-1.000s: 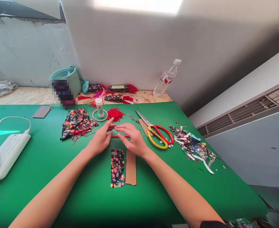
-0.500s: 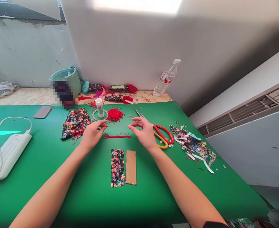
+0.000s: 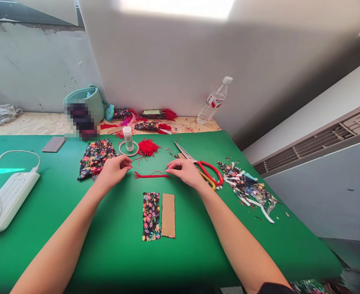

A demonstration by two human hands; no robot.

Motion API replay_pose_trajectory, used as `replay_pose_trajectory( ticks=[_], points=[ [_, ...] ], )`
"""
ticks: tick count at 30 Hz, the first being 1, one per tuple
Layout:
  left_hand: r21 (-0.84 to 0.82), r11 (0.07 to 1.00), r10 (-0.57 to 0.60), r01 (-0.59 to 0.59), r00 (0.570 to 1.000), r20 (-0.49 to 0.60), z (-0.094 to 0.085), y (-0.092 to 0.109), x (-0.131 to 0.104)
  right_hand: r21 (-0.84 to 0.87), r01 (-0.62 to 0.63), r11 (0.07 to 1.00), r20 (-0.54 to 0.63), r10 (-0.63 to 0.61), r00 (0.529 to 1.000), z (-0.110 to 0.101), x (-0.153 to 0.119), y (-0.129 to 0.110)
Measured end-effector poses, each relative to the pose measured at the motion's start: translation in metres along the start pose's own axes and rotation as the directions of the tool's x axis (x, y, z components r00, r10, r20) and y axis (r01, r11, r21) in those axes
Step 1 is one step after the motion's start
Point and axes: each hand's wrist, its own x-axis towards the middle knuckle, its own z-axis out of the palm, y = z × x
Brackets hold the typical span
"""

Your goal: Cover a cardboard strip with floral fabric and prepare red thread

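Between my two hands a thin red thread [image 3: 149,168] is stretched, pinched at its left end by my left hand [image 3: 116,170] and at its right end by my right hand [image 3: 184,171]. Just below it a small bundle of red threads [image 3: 150,175] lies on the green table mat [image 3: 115,241]. Nearer to me lie a floral fabric strip [image 3: 151,216] and a brown card strip [image 3: 168,215], side by side. A heap of red thread [image 3: 148,147] sits beyond my hands. Scissors [image 3: 202,165] with red and yellow handles lie partly behind my right hand.
A glue stick [image 3: 127,139] stands inside a white ring [image 3: 124,152]. Folded floral fabric [image 3: 94,157] is by my left hand. Fabric scraps [image 3: 250,185] lie right, a power strip [image 3: 11,200] left. A water bottle [image 3: 215,101] and tasselled floral pieces [image 3: 149,125] stand behind.
Both hands have come slightly down toward the red bundle, the thread still stretched between them. The fingers of my right hand have closed further and lowered.
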Motion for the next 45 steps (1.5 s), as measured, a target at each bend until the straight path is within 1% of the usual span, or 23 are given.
replay_pose_trajectory(
  ticks=[4,8,12,16,19,22,25,27,31,34,37,40,43,45],
  points=[
    [0.067,0.998,0.011,-0.012,1.0,0.02,-0.002,0.001,0.0,-0.057,0.048,0.997,0.034,-0.047,0.998,-0.001,0.001,0.003],
    [0.171,0.985,-0.002,-0.014,0.996,0.095,-0.001,-0.001,-0.002,-0.102,0.076,0.992,0.092,-0.067,0.993,-0.006,0.001,0.002],
    [0.228,0.973,-0.016,-0.02,0.988,0.156,-0.001,-0.001,-0.004,-0.17,0.095,0.981,0.129,-0.074,0.989,-0.009,-0.001,-0.002],
    [0.285,0.958,-0.016,-0.03,0.988,0.155,-0.003,-0.002,-0.004,-0.219,0.082,0.972,0.153,-0.049,0.987,-0.009,-0.002,-0.004],
    [0.35,0.934,0.021,-0.072,0.989,0.148,-0.003,-0.005,-0.004,-0.238,0.098,0.966,0.158,-0.061,0.986,-0.009,-0.002,-0.003],
    [0.401,0.909,0.051,-0.114,0.985,0.164,-0.004,-0.006,-0.003,-0.253,0.121,0.96,0.171,-0.078,0.982,-0.011,-0.003,-0.004],
    [0.413,0.898,0.075,-0.152,0.978,0.197,-0.004,-0.004,-0.002,-0.276,0.114,0.954,0.181,-0.065,0.981,-0.012,-0.004,-0.006],
    [0.414,0.896,0.077,-0.158,0.976,0.204,-0.005,-0.003,-0.001,-0.294,0.108,0.95,0.181,-0.056,0.982,-0.013,-0.005,-0.008],
    [0.417,0.898,0.078,-0.142,0.983,0.168,-0.005,-0.004,-0.001,-0.317,0.132,0.939,0.171,-0.08,0.982,-0.012,-0.005,-0.008],
    [0.411,0.894,0.141,-0.179,0.983,0.12,-0.001,-0.008,-0.002,-0.326,0.159,0.932,0.166,-0.109,0.98,-0.01,-0.004,-0.007],
    [0.479,0.847,0.191,-0.229,0.973,0.127,0.007,-0.008,-0.004,-0.333,0.167,0.928,0.161,-0.118,0.98,-0.009,-0.003,-0.006],
    [0.565,0.793,0.181,-0.229,0.973,0.141,0.016,-0.005,-0.007,-0.328,0.172,0.929,0.153,-0.128,0.98,-0.009,-0.003,-0.006],
    [0.6,0.78,0.14,-0.177,0.984,0.109,0.024,-0.002,-0.01,-0.332,0.168,0.928,0.156,-0.121,0.98,-0.008,-0.003,-0.006],
    [0.603,0.781,0.129,-0.164,0.986,0.101,0.028,-0.001,-0.01,-0.338,0.159,0.928,0.155,-0.112,0.982,-0.008,-0.003,-0.006]
  ],
)
